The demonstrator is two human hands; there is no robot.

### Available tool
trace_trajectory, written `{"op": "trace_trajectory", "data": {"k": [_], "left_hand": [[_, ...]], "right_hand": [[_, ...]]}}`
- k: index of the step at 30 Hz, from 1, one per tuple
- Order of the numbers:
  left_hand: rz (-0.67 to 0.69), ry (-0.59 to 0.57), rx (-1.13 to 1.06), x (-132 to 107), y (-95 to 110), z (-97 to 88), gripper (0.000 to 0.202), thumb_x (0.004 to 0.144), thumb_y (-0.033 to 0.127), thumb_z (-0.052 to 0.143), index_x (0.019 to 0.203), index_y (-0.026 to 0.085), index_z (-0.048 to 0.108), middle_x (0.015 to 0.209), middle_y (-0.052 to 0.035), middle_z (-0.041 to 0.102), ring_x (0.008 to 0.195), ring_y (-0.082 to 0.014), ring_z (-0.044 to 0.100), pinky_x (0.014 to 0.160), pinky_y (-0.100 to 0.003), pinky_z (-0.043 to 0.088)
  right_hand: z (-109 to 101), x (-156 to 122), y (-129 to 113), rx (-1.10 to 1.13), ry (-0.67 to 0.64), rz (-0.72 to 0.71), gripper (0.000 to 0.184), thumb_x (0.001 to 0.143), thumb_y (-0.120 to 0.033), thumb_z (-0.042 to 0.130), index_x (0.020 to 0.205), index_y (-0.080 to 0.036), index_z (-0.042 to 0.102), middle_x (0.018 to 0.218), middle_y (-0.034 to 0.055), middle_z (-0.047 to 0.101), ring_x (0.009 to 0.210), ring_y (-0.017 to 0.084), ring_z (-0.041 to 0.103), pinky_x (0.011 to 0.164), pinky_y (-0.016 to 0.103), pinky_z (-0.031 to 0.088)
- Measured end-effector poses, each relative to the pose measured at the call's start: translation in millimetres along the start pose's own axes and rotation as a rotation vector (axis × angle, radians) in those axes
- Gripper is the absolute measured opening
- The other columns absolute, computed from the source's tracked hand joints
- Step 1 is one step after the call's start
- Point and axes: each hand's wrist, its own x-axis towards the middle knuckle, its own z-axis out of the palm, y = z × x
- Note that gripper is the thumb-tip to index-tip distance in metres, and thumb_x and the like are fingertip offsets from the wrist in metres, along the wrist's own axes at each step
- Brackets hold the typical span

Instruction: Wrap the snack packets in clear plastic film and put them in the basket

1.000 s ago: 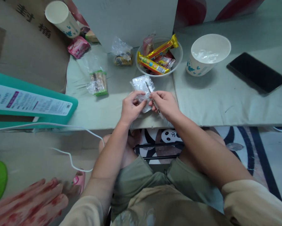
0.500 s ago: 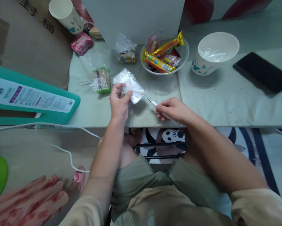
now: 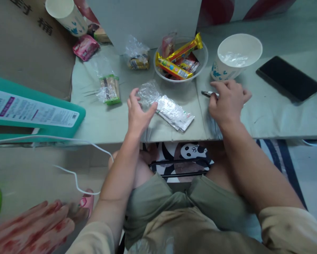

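My left hand (image 3: 137, 113) rests over the left end of a clear, silvery snack wrapper (image 3: 171, 112) that lies flat on the pale green table (image 3: 266, 113). Its fingers are spread and the thumb touches the plastic. My right hand (image 3: 227, 100) is further right, just in front of the white paper bowl (image 3: 236, 56), curled round a small metal-tipped tool (image 3: 209, 94) whose tip sticks out to the left.
A clear bowl (image 3: 203, 61) of wrapped candy bars stands at the back centre. Snack packets (image 3: 109, 90) lie left of it, with a paper cup (image 3: 65, 16) and cardboard behind. A black phone (image 3: 289, 78) lies far right. A teal box (image 3: 34, 111) and white cable (image 3: 76, 141) sit left.
The left hand laid the wrapper down flat and opened over it. The right hand carried the tool away to the right, up to the paper bowl.
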Motion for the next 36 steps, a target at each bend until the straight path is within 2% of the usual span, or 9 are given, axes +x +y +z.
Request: {"op": "trace_trajectory", "data": {"k": [4, 9, 16, 18, 21, 25, 29, 33, 36], "left_hand": [[0.064, -0.003, -0.156, 18.7, -10.3, -0.4, 0.087, 0.075, 0.045, 0.086, 0.147, 0.034, 0.038, 0.144, -0.0124, 0.056, 0.133, -0.0297, 0.058, 0.098, -0.039, 0.053], [-0.064, -0.012, -0.301, 30.3, 0.5, 4.1, 0.048, 0.081, 0.026, 0.074, 0.124, 0.028, 0.053, 0.092, -0.0021, 0.069, 0.081, -0.0166, 0.070, 0.070, -0.026, 0.054], [-0.254, -0.110, -0.193, 23.3, -7.9, -26.4, 0.013, 0.071, 0.010, 0.055, 0.070, 0.022, 0.050, 0.051, 0.0048, 0.048, 0.046, -0.0112, 0.051, 0.045, -0.021, 0.035], [-0.159, -0.036, -0.122, 21.3, -15.9, -33.7, 0.013, 0.070, 0.011, 0.057, 0.076, 0.022, 0.055, 0.059, 0.0030, 0.056, 0.056, -0.0129, 0.058, 0.053, -0.023, 0.044], [0.136, 0.053, -0.019, 18.6, -18.7, -37.4, 0.033, 0.073, 0.017, 0.064, 0.105, 0.024, 0.063, 0.106, -0.0049, 0.072, 0.102, -0.0210, 0.069, 0.085, -0.033, 0.057], [0.475, -0.211, 0.241, 8.7, -4.1, -31.1, 0.035, 0.076, 0.033, 0.076, 0.110, 0.026, 0.069, 0.145, -0.0069, 0.061, 0.147, -0.0338, 0.046, 0.123, -0.053, 0.035], [0.558, -0.295, 0.333, -2.1, 8.9, -25.4, 0.004, 0.082, 0.028, 0.071, 0.081, 0.025, 0.073, 0.126, -0.0036, 0.073, 0.141, -0.0326, 0.053, 0.126, -0.059, 0.027], [0.633, -0.287, 0.243, -7.9, 15.0, -29.8, 0.013, 0.084, 0.026, 0.067, 0.073, 0.024, 0.072, 0.103, -0.0024, 0.078, 0.116, -0.0262, 0.069, 0.116, -0.053, 0.043], [0.647, -0.323, 0.158, -15.0, 21.8, -37.4, 0.014, 0.083, 0.027, 0.065, 0.071, 0.026, 0.074, 0.095, -0.0030, 0.079, 0.096, -0.0218, 0.073, 0.095, -0.042, 0.055]], "right_hand": [[-2.0, -15.5, -25.6, 0.277, -0.197, -0.354, 0.042, 0.090, -0.035, 0.055, 0.129, -0.022, 0.064, 0.126, 0.0149, 0.067, 0.117, 0.033, 0.060, 0.098, 0.049, 0.043], [5.3, -30.0, -37.9, 0.211, -0.424, -0.416, 0.027, 0.089, -0.028, 0.058, 0.112, -0.028, 0.071, 0.108, 0.0075, 0.075, 0.110, 0.031, 0.063, 0.102, 0.052, 0.036], [-2.3, -13.6, -17.1, 0.172, -0.075, -0.163, 0.023, 0.083, -0.014, 0.053, 0.087, -0.027, 0.072, 0.110, 0.0073, 0.073, 0.112, 0.033, 0.063, 0.101, 0.057, 0.038], [-7.1, -13.0, -15.9, 0.213, -0.022, -0.172, 0.023, 0.081, -0.012, 0.052, 0.085, -0.026, 0.070, 0.112, 0.0081, 0.073, 0.112, 0.032, 0.064, 0.100, 0.056, 0.042], [-12.9, -17.4, -20.4, 0.290, -0.053, -0.267, 0.020, 0.079, -0.013, 0.051, 0.088, -0.025, 0.065, 0.109, 0.0075, 0.074, 0.108, 0.031, 0.067, 0.100, 0.053, 0.046], [-16.2, -24.5, -29.0, 0.318, -0.283, -0.399, 0.037, 0.083, -0.032, 0.062, 0.120, -0.024, 0.061, 0.128, 0.0107, 0.069, 0.096, 0.028, 0.068, 0.090, 0.048, 0.052], [-16.5, -25.8, -27.6, 0.214, -0.439, -0.453, 0.051, 0.087, -0.036, 0.065, 0.136, -0.023, 0.058, 0.140, 0.0149, 0.062, 0.105, 0.030, 0.067, 0.085, 0.044, 0.054], [-20.6, -26.4, -24.6, 0.205, -0.412, -0.514, 0.014, 0.092, -0.027, 0.058, 0.098, -0.025, 0.071, 0.130, 0.0112, 0.068, 0.100, 0.027, 0.067, 0.090, 0.047, 0.053], [-30.3, -29.8, -30.3, 0.243, -0.339, -0.521, 0.013, 0.091, -0.024, 0.057, 0.085, -0.025, 0.068, 0.128, 0.0101, 0.069, 0.111, 0.029, 0.065, 0.097, 0.050, 0.051]]}}
